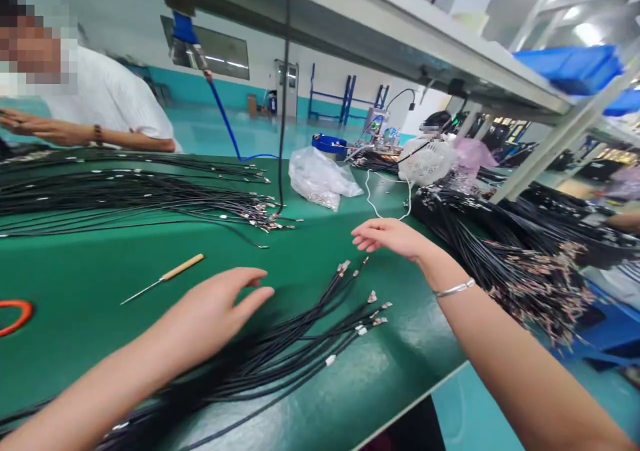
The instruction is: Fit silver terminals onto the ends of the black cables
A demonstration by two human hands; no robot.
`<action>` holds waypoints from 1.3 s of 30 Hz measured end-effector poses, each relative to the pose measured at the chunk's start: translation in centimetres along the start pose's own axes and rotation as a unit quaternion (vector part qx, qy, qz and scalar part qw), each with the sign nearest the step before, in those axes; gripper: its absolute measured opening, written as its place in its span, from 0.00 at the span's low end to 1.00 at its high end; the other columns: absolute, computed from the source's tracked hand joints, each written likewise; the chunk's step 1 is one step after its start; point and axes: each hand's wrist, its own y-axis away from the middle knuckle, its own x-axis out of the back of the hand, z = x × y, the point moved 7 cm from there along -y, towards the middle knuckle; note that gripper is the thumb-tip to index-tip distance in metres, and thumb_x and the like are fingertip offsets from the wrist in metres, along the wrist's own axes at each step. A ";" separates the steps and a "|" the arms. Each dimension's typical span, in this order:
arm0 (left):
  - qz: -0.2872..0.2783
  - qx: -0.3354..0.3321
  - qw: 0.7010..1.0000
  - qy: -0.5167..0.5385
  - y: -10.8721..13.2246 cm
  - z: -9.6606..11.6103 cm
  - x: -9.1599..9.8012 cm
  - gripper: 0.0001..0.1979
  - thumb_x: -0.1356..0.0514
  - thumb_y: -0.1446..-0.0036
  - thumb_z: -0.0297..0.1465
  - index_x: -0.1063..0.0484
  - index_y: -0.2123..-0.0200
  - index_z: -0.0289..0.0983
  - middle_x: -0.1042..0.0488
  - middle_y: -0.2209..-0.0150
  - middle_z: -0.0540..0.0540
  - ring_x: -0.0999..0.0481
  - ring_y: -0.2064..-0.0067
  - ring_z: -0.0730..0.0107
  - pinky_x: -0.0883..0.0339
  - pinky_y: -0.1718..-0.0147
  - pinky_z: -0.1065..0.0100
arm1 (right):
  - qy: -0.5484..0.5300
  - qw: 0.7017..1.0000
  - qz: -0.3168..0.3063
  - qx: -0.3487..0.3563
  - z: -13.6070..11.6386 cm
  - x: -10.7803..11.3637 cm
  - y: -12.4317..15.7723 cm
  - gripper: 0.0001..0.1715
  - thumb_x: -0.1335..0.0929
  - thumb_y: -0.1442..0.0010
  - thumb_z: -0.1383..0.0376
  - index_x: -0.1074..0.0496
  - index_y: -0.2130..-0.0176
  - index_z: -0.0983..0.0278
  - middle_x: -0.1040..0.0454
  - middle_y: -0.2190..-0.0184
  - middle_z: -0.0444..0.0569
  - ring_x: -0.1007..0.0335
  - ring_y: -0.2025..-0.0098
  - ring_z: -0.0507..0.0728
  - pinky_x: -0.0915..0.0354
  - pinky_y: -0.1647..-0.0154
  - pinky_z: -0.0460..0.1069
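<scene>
My left hand (213, 311) hovers palm down with its fingers stretched out, just above the near bundle of black cables (280, 351) whose metal terminals fan out to the right. My right hand (387, 236) reaches forward over the green table (100, 264), fingers extended and holding nothing; a silver bracelet sits on its wrist. Its fingertips are a little beyond the cable terminals (373, 308). Neither hand grips a cable.
A wooden-handled pick (165, 278) lies left of my left hand. More cable bundles lie at the far left (125, 194) and right (500, 244). A plastic bag (320, 178), a small white fan (425, 161) and a hanging black cord (284, 91) stand behind. Another person's arms (75, 131) rest at far left.
</scene>
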 end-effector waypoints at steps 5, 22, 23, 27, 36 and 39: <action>-0.051 -0.039 0.997 -0.036 -2.4 8.7 -6.3 0.29 0.47 0.51 0.51 0.32 0.56 0.34 0.29 0.54 0.35 0.32 0.51 0.50 0.40 0.53 0.58 | -0.105 0.989 0.093 -0.035 6.0 3.3 0.4 0.09 0.33 0.45 0.64 0.26 0.65 0.67 0.24 0.67 0.52 0.27 0.69 0.51 0.32 0.71 0.43; -0.176 0.164 0.832 0.500 -5.6 6.8 -11.0 0.13 0.38 0.53 0.38 0.29 0.72 0.32 0.32 0.79 0.51 0.37 0.83 0.80 0.46 0.86 0.77 | -0.152 0.982 0.110 -0.019 10.7 2.6 -3.2 0.08 0.32 0.47 0.64 0.26 0.66 0.66 0.24 0.69 0.50 0.30 0.72 0.51 0.35 0.73 0.44; -0.181 0.164 0.823 0.513 -5.5 6.9 -11.2 0.13 0.38 0.53 0.38 0.28 0.70 0.32 0.32 0.79 0.50 0.39 0.83 0.81 0.49 0.88 0.77 | -0.164 0.981 0.103 -0.021 10.5 2.4 -3.2 0.10 0.32 0.46 0.63 0.26 0.65 0.66 0.24 0.69 0.51 0.30 0.71 0.51 0.35 0.73 0.44; -0.207 0.162 0.812 0.521 -5.1 7.7 -11.5 0.15 0.39 0.50 0.38 0.27 0.66 0.31 0.31 0.77 0.48 0.39 0.83 0.82 0.52 0.89 0.79 | -0.245 0.966 0.083 -0.021 10.0 1.3 -3.2 0.15 0.34 0.44 0.58 0.27 0.59 0.64 0.24 0.65 0.52 0.29 0.69 0.51 0.34 0.71 0.44; -0.219 0.140 0.799 0.543 -4.5 8.7 -11.3 0.14 0.40 0.48 0.38 0.31 0.66 0.31 0.27 0.75 0.45 0.32 0.79 0.77 0.44 0.86 0.78 | -0.347 0.935 0.053 0.053 8.3 1.0 -2.5 0.16 0.29 0.50 0.59 0.25 0.61 0.63 0.25 0.67 0.48 0.32 0.70 0.48 0.39 0.72 0.42; -0.185 0.136 0.797 0.558 -4.6 8.5 -10.8 0.14 0.40 0.48 0.38 0.33 0.65 0.33 0.25 0.72 0.43 0.27 0.75 0.70 0.36 0.81 0.74 | -0.344 0.936 0.033 0.068 7.8 0.9 -2.2 0.15 0.29 0.50 0.59 0.25 0.62 0.64 0.26 0.67 0.48 0.32 0.69 0.49 0.39 0.70 0.42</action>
